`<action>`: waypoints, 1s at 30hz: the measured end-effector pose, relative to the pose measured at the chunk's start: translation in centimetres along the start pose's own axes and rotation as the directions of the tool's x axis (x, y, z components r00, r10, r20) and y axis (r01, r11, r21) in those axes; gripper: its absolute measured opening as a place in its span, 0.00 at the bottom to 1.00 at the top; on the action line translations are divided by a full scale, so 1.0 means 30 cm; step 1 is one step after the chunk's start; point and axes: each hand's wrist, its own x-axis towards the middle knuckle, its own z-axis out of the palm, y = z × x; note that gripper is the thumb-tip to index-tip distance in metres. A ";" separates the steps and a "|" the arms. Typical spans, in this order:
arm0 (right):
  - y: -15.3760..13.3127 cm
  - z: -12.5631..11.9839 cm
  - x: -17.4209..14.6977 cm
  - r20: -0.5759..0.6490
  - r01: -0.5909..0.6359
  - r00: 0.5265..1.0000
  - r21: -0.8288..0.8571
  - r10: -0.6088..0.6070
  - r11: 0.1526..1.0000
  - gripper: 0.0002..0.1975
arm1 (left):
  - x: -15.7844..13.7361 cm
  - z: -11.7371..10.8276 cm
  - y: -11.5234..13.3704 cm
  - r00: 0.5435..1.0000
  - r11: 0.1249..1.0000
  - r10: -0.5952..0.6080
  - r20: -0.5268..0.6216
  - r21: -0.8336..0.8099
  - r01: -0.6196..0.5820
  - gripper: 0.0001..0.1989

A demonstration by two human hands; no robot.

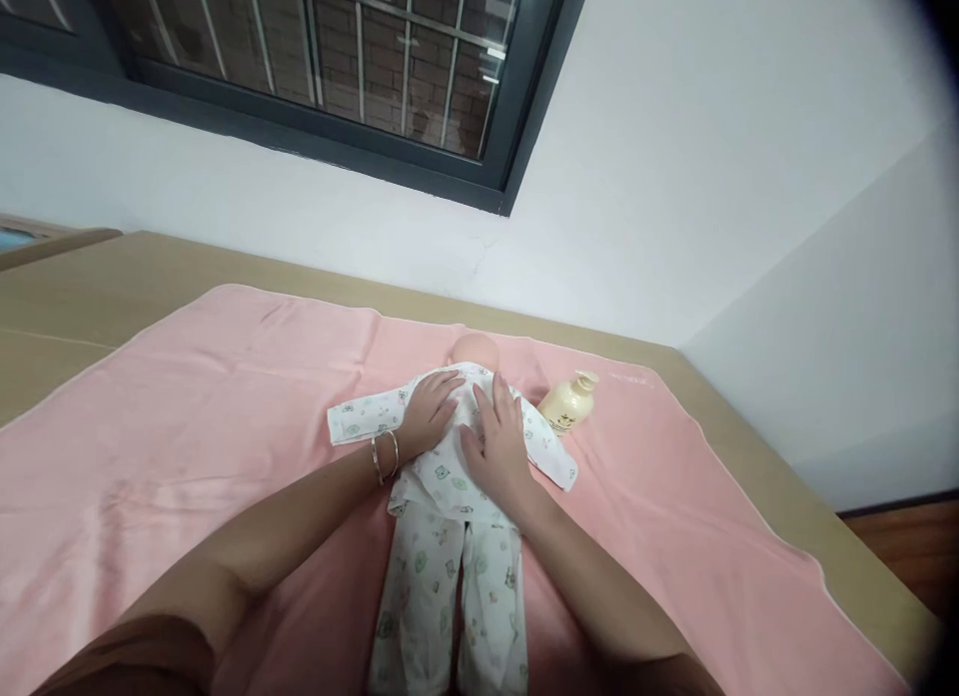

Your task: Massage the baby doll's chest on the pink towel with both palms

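Note:
A baby doll lies on a pink blanket, its bare head toward the wall. It wears a white printed top and matching trousers, with both sleeves spread out to the sides. My left hand, with bangles at the wrist, rests flat on the left of the doll's upper body. On the right of the upper body lies my right hand, its fingers spread over the cloth. Neither hand grips anything. A cream-coloured pump bottle is beside the doll's right-hand sleeve, leaning or lying on the blanket.
The pink blanket covers most of a tan tabletop. Behind it rises a white wall with a dark-framed barred window. A wooden edge shows at far left, and brown wood at lower right.

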 end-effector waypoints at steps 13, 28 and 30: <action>-0.022 -0.047 0.011 0.010 0.150 0.989 -0.005 -0.150 0.989 0.32 | 0.001 0.008 0.010 0.997 0.997 -0.082 -0.003 0.005 0.082 0.21; 0.036 -0.006 0.044 0.186 -0.012 0.982 -0.035 0.018 0.999 0.29 | 0.004 0.006 0.020 0.996 0.997 -0.078 -0.053 0.008 0.079 0.19; 0.039 -0.002 0.044 0.202 -0.001 0.979 -0.024 0.005 1.000 0.30 | 0.004 0.008 0.016 0.996 0.997 -0.076 -0.050 0.001 0.076 0.19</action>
